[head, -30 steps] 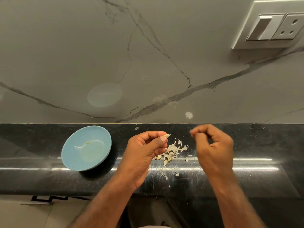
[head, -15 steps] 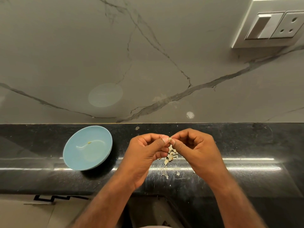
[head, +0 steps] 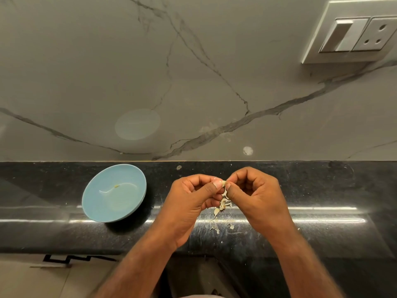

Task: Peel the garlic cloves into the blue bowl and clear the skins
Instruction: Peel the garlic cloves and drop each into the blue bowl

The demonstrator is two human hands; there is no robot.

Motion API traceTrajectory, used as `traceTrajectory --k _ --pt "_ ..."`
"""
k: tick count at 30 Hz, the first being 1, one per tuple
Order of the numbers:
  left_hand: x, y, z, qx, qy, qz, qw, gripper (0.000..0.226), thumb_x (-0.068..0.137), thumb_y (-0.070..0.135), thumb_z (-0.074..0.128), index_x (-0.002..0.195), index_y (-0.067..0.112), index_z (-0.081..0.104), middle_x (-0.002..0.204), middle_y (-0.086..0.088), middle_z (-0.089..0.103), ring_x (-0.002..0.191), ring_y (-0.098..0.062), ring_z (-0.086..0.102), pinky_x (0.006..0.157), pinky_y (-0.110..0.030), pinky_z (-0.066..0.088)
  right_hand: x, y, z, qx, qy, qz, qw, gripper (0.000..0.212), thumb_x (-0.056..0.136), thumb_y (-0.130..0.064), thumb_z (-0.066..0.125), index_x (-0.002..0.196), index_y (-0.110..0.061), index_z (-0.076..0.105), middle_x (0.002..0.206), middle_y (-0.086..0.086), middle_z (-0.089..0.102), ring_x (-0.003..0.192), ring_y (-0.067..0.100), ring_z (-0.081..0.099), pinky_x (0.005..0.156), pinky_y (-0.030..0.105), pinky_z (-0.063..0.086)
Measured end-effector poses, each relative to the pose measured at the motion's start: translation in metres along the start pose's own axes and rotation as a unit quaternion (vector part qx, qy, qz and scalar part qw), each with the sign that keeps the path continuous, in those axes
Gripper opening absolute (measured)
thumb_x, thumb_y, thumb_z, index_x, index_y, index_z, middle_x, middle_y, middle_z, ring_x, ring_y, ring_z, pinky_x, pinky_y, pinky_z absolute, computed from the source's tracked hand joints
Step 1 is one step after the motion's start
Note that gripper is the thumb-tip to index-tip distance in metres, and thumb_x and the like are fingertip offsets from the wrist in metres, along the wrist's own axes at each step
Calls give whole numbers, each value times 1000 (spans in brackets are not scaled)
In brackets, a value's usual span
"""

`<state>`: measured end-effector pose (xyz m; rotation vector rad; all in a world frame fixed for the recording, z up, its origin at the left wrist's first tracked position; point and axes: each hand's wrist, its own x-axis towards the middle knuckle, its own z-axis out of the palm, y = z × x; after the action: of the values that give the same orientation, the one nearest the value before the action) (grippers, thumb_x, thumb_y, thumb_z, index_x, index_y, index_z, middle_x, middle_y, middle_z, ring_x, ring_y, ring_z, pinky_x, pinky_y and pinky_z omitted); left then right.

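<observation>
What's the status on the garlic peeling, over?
Left hand and right hand both pinch one garlic clove. Blue bowl left of the hands, no whole clove visible inside. Loose skins on the counter beneath; bowl unobstructed.

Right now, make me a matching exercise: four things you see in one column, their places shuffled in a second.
1 blue bowl
2 garlic clove
3 garlic skins
4 switch plate

A on the wall, upper right
B pinched between left hand and right hand
C on the counter, left of both hands
D scattered beneath the hands

Pairs: 1-C, 2-B, 3-D, 4-A
</observation>
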<state>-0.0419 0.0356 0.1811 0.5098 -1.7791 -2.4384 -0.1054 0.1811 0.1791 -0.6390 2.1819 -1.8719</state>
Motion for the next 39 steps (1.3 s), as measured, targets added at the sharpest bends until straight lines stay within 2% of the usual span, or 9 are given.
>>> traceTrajectory --k 6,13,17,23,27,31,32,35,39 --pt "-1 -4 4 0 37 8 999 17 85 13 69 96 2 74 87 -14 73 79 -20 67 75 -30 57 -2 5 9 -59 33 -57 996 19 77 -41 65 75 -22 64 69 -5 65 56 9 58 51 18 49" --pt "-3 -7 11 -42 63 -10 997 12 89 11 65 92 2 73 81 -11 70 77 -19 67 72 -26 57 -1 13 7 -105 -2 -108 989 6 80 -16 69 77 -20 66 69 -7 64 60 17 61 52 29 53" --pt "-2 -8 15 -88 76 -39 992 14 88 7 65 95 -3 71 83 -16 68 76 -21 66 71 -27 58 -2 15 7 -119 -9 -119 986 7 80 -17 68 78 -24 65 73 -10 63 63 15 61 53 22 51" --pt "4 -4 14 -148 106 -61 981 17 85 8 67 99 -1 71 81 -10 68 71 -14 63 68 -23 56 -10 18 12 -120 -47 -130 983 4 81 -24 65 80 -21 66 73 -11 63 66 15 62 57 31 54" --pt "7 -4 10 -155 123 -53 979 17 86 6 68 101 4 72 83 -10 72 71 -13 66 67 -22 56 -6 14 5 -95 25 -86 991 9 93 -20 67 87 -24 72 77 -10 67 68 10 64 59 15 48" --pt "9 -5 7 -142 133 -58 979 17 84 3 68 100 3 73 86 -12 74 73 -14 67 67 -21 58 4 18 -13 -128 137 -16 982 12 94 -26 66 83 -30 70 72 -10 68 65 5 63 60 17 50" --pt "9 -5 6 -140 131 -58 980 18 82 3 69 99 2 73 87 -13 74 74 -15 68 67 -21 58 6 19 -17 -157 141 6 977 9 94 -22 68 91 -30 70 78 -14 69 71 3 63 68 18 52" --pt "9 -6 6 -117 122 -44 985 28 71 7 73 98 1 74 90 -14 74 76 -17 69 69 -22 58 10 23 -21 -238 110 61 963 47 94 -12 65 133 -36 55 118 -18 60 92 2 57 94 26 46" --pt "7 -7 7 -16 108 -3 994 18 73 4 77 90 8 76 87 -9 76 80 -16 71 73 -22 57 6 12 -10 -36 66 99 992 16 89 -28 70 105 -29 71 92 -6 74 85 8 68 76 27 56"
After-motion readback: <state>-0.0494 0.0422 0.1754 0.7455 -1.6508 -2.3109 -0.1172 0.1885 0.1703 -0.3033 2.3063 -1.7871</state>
